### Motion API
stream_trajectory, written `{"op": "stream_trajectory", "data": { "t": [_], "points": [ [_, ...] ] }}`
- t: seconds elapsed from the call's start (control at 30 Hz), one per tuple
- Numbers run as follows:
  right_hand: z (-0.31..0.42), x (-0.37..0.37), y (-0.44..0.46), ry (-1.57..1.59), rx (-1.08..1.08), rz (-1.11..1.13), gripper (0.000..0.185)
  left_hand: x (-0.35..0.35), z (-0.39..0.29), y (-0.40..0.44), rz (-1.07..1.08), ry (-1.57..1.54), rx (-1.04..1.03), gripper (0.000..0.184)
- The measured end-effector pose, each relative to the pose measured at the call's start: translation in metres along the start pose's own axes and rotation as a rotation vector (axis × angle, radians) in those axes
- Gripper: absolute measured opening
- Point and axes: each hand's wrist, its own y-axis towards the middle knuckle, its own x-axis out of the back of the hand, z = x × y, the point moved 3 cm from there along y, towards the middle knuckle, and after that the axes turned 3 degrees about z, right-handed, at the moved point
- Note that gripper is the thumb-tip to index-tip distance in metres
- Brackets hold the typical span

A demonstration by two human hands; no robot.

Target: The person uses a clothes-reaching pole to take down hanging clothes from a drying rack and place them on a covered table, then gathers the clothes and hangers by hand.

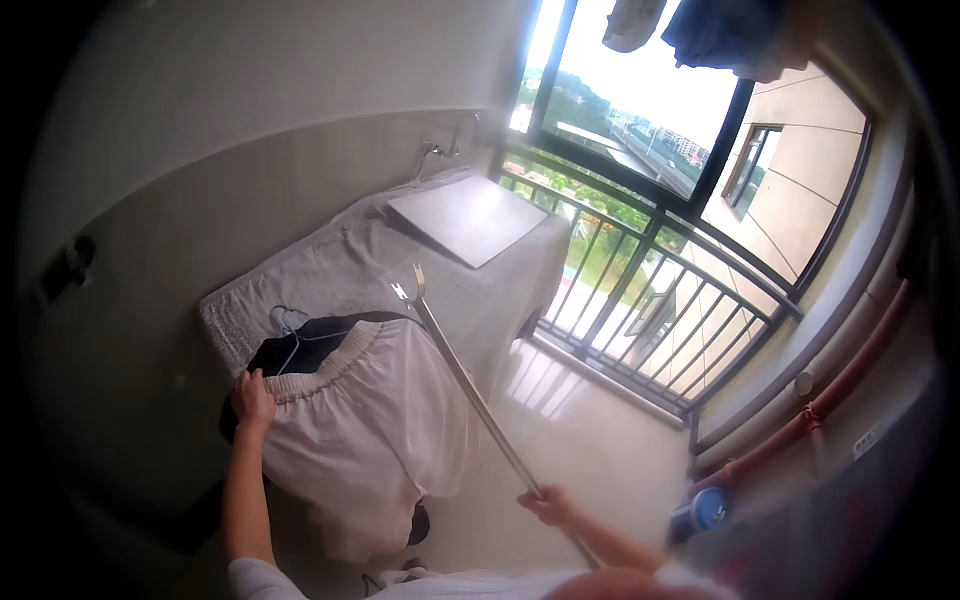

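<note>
My left hand point(256, 398) is closed on the left end of the gathered waistband of a pale pink skirt point(365, 420). The skirt hangs over the front of a cloth-covered surface. A dark garment point(305, 345) lies behind the waistband, and whether my fingers also hold it I cannot tell. A wire clothes hanger point(293, 338) shows its hook above the waistband. My right hand point(550, 506) is wrapped round a metal clothes pole point(475, 395). Its forked tip points up and away, over the covered surface and right of the skirt.
A grey cover point(345, 255) drapes the surface by the wall, with a flat white board point(468, 215) on it. Behind is a wall tap point(437, 152). Railings point(640, 270) and windows stand beyond. Clothes point(725, 35) hang overhead. A blue container point(708, 512) and red pipe point(790, 437) are at right.
</note>
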Motion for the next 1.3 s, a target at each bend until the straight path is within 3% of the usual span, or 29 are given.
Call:
{"op": "stream_trajectory", "data": {
  "t": [0.03,0.1,0.17,0.23,0.27,0.33,0.37,0.43,0.5,0.57,0.87,0.93,0.97,1.1,1.13,1.17,1.2,1.27,1.3],
  "points": [
    [0.0,0.008,-0.005,-0.028,0.006,0.01,0.028,0.014,-0.027,-0.005,-0.081,0.013,-0.067,0.019],
    [0.005,0.01,-0.01,-0.035,0.049,0.035,0.026,0.008,-0.082,-0.024,0.075,-0.483,-0.14,0.022],
    [0.013,0.004,-0.009,-0.048,0.115,0.068,0.024,-0.005,-0.162,-0.058,0.702,-1.028,-0.255,0.032],
    [0.023,0.001,-0.006,-0.069,0.21,0.095,0.021,-0.013,-0.241,-0.099,0.981,-1.305,-0.352,0.042],
    [0.025,0.005,-0.009,-0.08,0.28,0.105,0.02,0.001,-0.274,-0.117,1.091,-1.252,-0.377,0.037],
    [0.032,0.013,-0.025,-0.106,0.421,0.132,0.019,0.009,-0.311,-0.135,1.063,-1.404,-0.31,0.028],
    [0.035,0.025,-0.038,-0.041,0.218,0.27,0.018,0.017,-0.323,-0.139,1.068,-1.448,-0.318,0.026],
    [-0.022,0.038,-0.02,0.26,0.192,0.432,0.018,0.037,-0.342,-0.144,1.029,-1.527,-0.331,0.022],
    [-0.097,0.05,-0.011,-0.074,0.269,0.337,0.019,0.064,-0.358,-0.133,0.929,-1.601,-0.346,0.021],
    [-0.134,0.072,-0.018,-0.135,0.233,0.279,0.019,0.092,-0.377,-0.12,0.826,-1.63,-0.425,0.02],
    [-0.171,0.113,-0.025,0.27,0.153,0.156,0.019,0.227,-0.495,-0.078,0.616,-1.506,-0.8,0.022],
    [-0.172,0.114,-0.026,0.375,0.18,0.147,0.019,0.247,-0.52,-0.07,0.503,-1.532,-0.931,0.022],
    [-0.169,0.116,-0.025,0.429,0.204,0.142,0.02,0.257,-0.533,-0.065,0.552,-1.567,-1.063,0.031],
    [-0.097,0.149,-0.011,0.608,0.605,0.034,0.02,0.268,-0.559,-0.084,0.362,-1.222,-1.124,0.052],
    [-0.046,0.169,-0.019,0.228,0.43,-0.312,0.019,0.264,-0.556,-0.087,0.344,-1.136,-1.178,0.06],
    [-0.005,0.189,-0.022,0.467,0.63,-0.233,0.019,0.256,-0.551,-0.085,0.235,-1.001,-1.213,0.061],
    [0.035,0.214,-0.024,0.237,0.676,-0.342,0.021,0.245,-0.542,-0.081,0.241,-0.916,-1.193,0.061],
    [0.112,0.245,-0.049,0.339,1.002,-0.39,0.029,0.221,-0.519,-0.074,0.325,-0.824,-1.158,0.056],
    [0.146,0.265,-0.052,0.358,0.954,-0.521,0.033,0.208,-0.505,-0.071,0.345,-0.806,-1.16,0.054]
  ]
}}
